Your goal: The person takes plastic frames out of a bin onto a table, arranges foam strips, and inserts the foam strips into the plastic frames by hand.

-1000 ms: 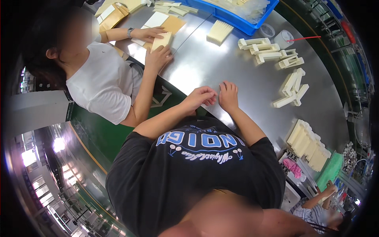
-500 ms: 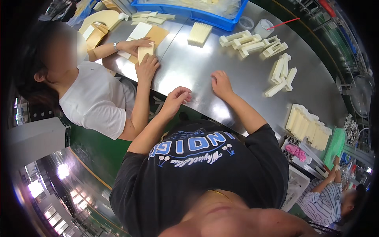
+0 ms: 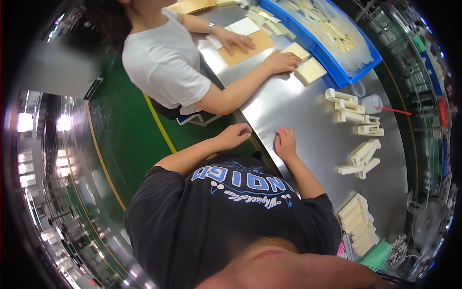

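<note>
Crossed cream pieces [image 3: 357, 169], one small heap, nearest loose parts to your hands: right of centre in the frame, on a steel table [image 3: 317, 144]. Your right hand [image 3: 286, 142], centre, at the table's near edge: fingers loosely bent, nothing visible in hold. Your left hand [image 3: 237, 136], just left of it: fingers half curled, no object seen; contact with the table cannot be told. Above the heap, cream open frames [image 3: 350, 107], beside a white cup [image 3: 371, 102] with a red stick [image 3: 394, 110]. Lower right, ribbed cream blocks [image 3: 360, 224]. Upper right, a blue tray [image 3: 337, 72]. Upper centre, a co-worker's hand [image 3: 285, 62] on pale blocks [image 3: 311, 71].
</note>
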A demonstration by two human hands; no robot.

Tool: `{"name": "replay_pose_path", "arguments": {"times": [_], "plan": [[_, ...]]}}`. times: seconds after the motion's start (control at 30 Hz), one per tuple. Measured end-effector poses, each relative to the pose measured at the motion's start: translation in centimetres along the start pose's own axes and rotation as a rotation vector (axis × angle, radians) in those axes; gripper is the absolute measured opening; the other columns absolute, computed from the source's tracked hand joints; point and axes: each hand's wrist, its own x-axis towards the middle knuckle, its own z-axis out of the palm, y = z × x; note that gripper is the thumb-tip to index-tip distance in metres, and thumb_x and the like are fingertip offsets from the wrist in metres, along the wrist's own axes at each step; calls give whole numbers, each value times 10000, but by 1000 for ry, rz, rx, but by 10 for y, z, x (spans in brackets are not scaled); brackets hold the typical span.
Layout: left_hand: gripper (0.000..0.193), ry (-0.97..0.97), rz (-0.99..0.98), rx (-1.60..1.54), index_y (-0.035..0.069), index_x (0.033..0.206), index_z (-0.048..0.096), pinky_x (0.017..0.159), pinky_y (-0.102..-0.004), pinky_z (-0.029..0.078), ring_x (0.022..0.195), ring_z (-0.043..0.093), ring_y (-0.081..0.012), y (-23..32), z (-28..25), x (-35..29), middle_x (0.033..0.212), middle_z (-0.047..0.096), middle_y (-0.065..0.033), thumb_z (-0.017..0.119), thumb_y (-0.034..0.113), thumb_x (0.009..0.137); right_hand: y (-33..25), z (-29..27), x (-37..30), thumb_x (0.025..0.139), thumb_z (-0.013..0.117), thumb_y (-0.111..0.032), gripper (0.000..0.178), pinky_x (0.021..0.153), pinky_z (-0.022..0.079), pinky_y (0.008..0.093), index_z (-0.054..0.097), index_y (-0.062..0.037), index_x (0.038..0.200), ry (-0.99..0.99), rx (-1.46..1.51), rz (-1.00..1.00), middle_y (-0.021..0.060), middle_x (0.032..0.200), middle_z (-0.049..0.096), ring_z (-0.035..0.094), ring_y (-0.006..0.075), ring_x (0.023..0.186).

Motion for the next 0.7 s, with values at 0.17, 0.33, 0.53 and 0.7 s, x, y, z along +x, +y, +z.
{"name": "replay_pose_path", "arguments": {"times": [0.17, 0.33, 0.53, 0.7], "plan": [[225, 67, -47, 33, 16, 927, 537, 666, -319, 436, 724, 550, -226, -22, -39, -49, 783, 569, -132, 529, 180, 774, -63, 27, 19, 658, 505, 59, 144, 613, 419, 359, 523, -18, 778, -119, 181, -123, 132, 732, 519, 500, 308, 708], [250, 186, -107, 25, 12, 985, 518, 731, -302, 437, 825, 550, -194, -64, -106, -134, 881, 572, -117, 522, 177, 796, -155, 105, 57, 637, 547, 27, 134, 617, 432, 363, 520, -13, 762, -220, 268, -255, 131, 727, 519, 510, 299, 716], [222, 572, -200, -142, 17, 958, 527, 672, -285, 448, 728, 553, -177, -160, -181, -267, 818, 577, -101, 537, 158, 788, -302, 237, 88, 704, 548, -49, 88, 624, 432, 364, 527, -29, 787, -385, 463, -354, 126, 747, 529, 519, 296, 734], [178, 829, -292, -354, 3, 959, 526, 663, -249, 446, 716, 549, -123, -196, -241, -347, 816, 574, -65, 507, 102, 814, -392, 311, 121, 713, 532, -57, 89, 628, 429, 370, 519, -32, 798, -551, 528, -499, 120, 750, 524, 522, 299, 736]]}}
